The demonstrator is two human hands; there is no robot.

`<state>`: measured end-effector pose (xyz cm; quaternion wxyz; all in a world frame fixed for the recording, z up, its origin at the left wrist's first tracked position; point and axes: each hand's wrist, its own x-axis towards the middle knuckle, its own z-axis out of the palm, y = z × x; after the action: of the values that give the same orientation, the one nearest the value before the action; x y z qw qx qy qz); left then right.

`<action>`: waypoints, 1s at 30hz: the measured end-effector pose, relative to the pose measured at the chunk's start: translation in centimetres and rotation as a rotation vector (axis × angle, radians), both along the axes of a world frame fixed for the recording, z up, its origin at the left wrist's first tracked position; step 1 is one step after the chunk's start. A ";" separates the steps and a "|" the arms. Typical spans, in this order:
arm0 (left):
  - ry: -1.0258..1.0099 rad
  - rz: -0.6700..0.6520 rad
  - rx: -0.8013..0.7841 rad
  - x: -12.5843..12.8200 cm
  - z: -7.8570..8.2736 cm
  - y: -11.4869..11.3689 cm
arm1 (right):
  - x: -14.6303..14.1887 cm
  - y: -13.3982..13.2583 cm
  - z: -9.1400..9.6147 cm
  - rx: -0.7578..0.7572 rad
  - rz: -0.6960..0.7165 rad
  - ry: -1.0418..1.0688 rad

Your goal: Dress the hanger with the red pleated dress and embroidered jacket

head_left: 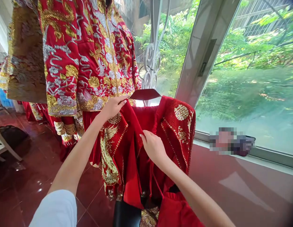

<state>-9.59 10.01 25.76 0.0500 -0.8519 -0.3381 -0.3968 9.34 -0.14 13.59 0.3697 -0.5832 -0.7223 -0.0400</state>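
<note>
A red velvet jacket [176,126] with gold embroidery and beaded edging hangs in front of me, its front spread apart. The dark red hanger [146,94] shows at its neck. My left hand [112,108] pinches the collar edge at the jacket's left shoulder, close to the hanger's end. Lower down, my right hand [154,146] is closed on the inner edge of the same front panel. Thin red ties dangle inside the jacket. Fingertips of both hands are partly hidden by the cloth.
A red jacket with dense gold and silver embroidery [108,63] hangs behind at left, among several similar garments. Windows [250,94] line the right, with a blurred object [243,145] on the sill. Red cloth [176,211] and a black surface [127,214] lie below. A white chair [7,145] stands left.
</note>
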 end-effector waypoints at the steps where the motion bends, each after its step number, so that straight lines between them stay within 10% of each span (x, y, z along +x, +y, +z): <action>1: 0.024 0.001 0.047 0.3 0.1 -0.5 | -0.1 -0.2 -0.8 0.067 0.000 0.081; 12: 0.696 -0.328 0.117 4.9 -3.2 -4.5 | 3.0 -2.6 -3.2 0.020 0.186 0.632; 21: 0.564 -0.163 0.197 0.1 0.5 -0.9 | 1.7 -5.2 -5.7 -0.100 0.297 0.815; 26: 0.087 0.101 0.316 2.1 -5.5 -5.8 | -1.3 -5.2 -6.9 -0.065 0.395 0.721; 30: -0.214 0.378 0.015 4.8 -10.2 -8.9 | -1.0 -2.9 -6.3 0.075 0.275 0.672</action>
<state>-4.81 1.11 15.55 0.0938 -0.7259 -0.4922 -0.4712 8.34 -3.08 7.26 0.6096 -0.4472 -0.6300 0.1774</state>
